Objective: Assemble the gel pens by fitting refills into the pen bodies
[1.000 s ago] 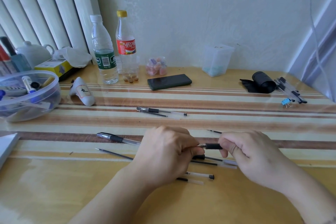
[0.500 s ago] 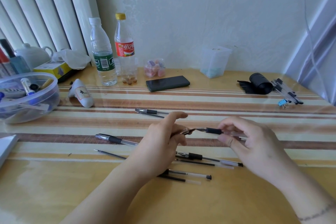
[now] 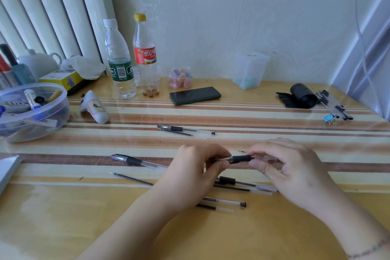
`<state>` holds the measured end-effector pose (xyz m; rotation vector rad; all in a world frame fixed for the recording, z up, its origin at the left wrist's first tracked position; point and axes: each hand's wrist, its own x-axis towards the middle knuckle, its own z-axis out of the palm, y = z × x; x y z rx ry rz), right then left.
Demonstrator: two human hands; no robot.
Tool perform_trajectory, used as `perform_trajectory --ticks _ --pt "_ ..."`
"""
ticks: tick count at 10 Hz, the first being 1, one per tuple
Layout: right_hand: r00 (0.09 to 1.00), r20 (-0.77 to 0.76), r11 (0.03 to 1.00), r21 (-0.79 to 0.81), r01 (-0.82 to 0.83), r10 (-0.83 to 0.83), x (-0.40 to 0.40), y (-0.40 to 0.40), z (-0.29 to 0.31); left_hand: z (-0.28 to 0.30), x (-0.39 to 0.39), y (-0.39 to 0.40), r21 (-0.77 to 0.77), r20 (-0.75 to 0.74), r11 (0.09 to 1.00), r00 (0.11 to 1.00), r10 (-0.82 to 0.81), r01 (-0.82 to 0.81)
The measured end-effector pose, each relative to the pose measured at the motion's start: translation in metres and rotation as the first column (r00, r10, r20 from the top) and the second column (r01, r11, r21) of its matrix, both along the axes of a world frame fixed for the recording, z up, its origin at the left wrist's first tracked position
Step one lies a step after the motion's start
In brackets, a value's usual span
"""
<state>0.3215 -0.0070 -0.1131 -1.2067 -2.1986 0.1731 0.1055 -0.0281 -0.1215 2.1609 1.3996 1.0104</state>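
Both hands hold one gel pen [image 3: 242,158] level above the table. My left hand [image 3: 196,172] pinches its tip end, and my right hand [image 3: 289,167] grips the clear barrel behind the black grip. A capped pen [image 3: 137,160] lies to the left, with a loose refill [image 3: 130,178] below it. Under my hands lie a pen body [image 3: 242,183] and several refills and barrels [image 3: 223,205]. Farther back rests another pen with a refill beside it [image 3: 183,130].
At the left edge stands a clear bowl [image 3: 52,120] of markers. Two bottles [image 3: 120,59], a phone [image 3: 195,95], a candy jar [image 3: 180,78] and a plastic cup [image 3: 250,69] line the back. A black roll [image 3: 301,95], spare pens [image 3: 333,103] and a blue clip [image 3: 329,118] sit back right.
My hands lifted the pen off the table, pulled the tip piece and barrel slightly apart, and have now brought them together again.
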Motion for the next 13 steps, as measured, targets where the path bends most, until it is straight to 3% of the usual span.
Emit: perform_trajectory --ticks 2,5,7,9,10,12,13 --pt "1.0 -0.023 0.997 0.074 -0.018 0.02 -0.002 -0.001 0.0 -0.003 0.004 -0.002 0.004 0.037 1.0 0.999 0.002 -0.002" --pt "0.993 -0.118 0.999 0.037 0.006 -0.002 -0.006 -0.001 -0.002 -0.003 0.007 -0.005 0.066 0.058 0.997 0.998 0.027 -0.03" --pt "0.998 0.049 0.998 -0.028 0.047 -0.046 0.003 0.006 -0.005 -0.005 0.01 -0.003 0.104 0.019 0.987 0.992 0.124 -0.125" --pt "0.932 0.02 0.929 -0.081 0.361 -0.361 0.051 0.043 -0.017 -0.009 0.005 -0.001 0.18 -0.024 0.963 0.978 0.209 -0.202" --pt "0.944 0.004 0.921 -0.216 0.324 -0.331 0.05 0.049 -0.026 -0.014 0.007 -0.001 0.178 -0.061 0.969 0.981 0.184 -0.171" --pt "0.956 0.061 0.917 -0.27 0.293 -0.287 0.046 0.045 -0.024 -0.014 0.01 -0.002 0.282 -0.124 0.958 0.989 0.079 -0.041" --pt "0.934 -0.101 0.925 -0.212 0.316 -0.342 0.041 0.033 -0.016 -0.01 0.016 -0.01 0.293 -0.257 0.944 0.963 -0.078 0.154"
